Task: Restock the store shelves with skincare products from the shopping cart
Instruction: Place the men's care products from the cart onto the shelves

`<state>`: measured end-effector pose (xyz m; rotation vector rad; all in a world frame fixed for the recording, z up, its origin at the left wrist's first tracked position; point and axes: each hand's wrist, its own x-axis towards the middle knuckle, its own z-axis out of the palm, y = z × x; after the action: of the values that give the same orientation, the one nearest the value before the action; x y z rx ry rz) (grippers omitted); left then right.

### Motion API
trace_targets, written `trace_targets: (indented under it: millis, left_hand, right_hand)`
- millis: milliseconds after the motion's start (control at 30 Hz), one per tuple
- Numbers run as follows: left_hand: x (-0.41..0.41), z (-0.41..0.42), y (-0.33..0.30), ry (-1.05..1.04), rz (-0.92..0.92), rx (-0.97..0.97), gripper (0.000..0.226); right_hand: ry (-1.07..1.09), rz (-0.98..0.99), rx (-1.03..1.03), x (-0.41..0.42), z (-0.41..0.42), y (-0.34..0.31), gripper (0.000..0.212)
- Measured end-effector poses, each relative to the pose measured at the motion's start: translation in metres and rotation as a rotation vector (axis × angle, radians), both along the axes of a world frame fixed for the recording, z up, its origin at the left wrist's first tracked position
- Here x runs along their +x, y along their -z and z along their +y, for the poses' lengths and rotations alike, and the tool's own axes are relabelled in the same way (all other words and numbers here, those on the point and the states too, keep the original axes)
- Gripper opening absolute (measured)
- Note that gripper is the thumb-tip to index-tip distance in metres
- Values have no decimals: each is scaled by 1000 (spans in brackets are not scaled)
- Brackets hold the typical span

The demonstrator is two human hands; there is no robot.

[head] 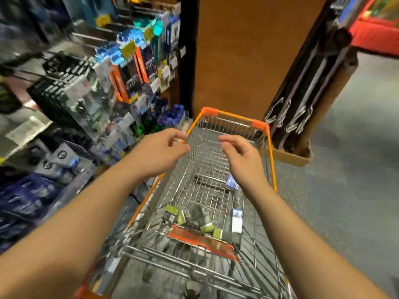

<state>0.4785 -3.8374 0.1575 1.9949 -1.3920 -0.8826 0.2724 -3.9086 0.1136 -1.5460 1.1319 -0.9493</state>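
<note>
Both your hands are stretched out above the shopping cart (218, 117), and neither one holds anything: the left hand (159, 149) hangs over the left orange rail with the fingers loosely curled and the grip half open, and the right hand (241, 156) is over the middle of the basket, also with a half open, empty grip. So at this moment no product is on its way to the shelves (71, 100), which stand just beside the cart on your left and look already quite full of hanging packs and boxes; the picture is blurred there, so I cannot tell which gaps wait for the skincare. The products that remain lie on the wire floor of the cart. Near the end close to you there is a heap of small grey-and-green boxes (190, 216); I count about six, but they overlap and are blurred, so the number is not sure. Just beside this heap stands one white-and-blue box (236, 221), and farther along, partly behind your right wrist, lies one blue box (232, 182). My judgement is that most of the cart is already emptied, because the floor is bare in the far half, and roughly eight boxes are left to put up.
</note>
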Motion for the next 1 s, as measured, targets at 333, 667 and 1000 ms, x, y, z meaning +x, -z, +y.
trace_targets:
  millis: [333, 667, 1000]
  left_hand:
    - [-45, -35, 109, -8, 80, 250, 25]
    - [-75, -77, 223, -63, 121, 459, 37]
    - [-91, -73, 293, -60, 195, 578, 12]
  right_hand:
    - [343, 18, 346, -43, -31, 127, 12]
    - [507, 436, 616, -50, -43, 330, 19]
    - [277, 972, 799, -78, -18, 430, 48]
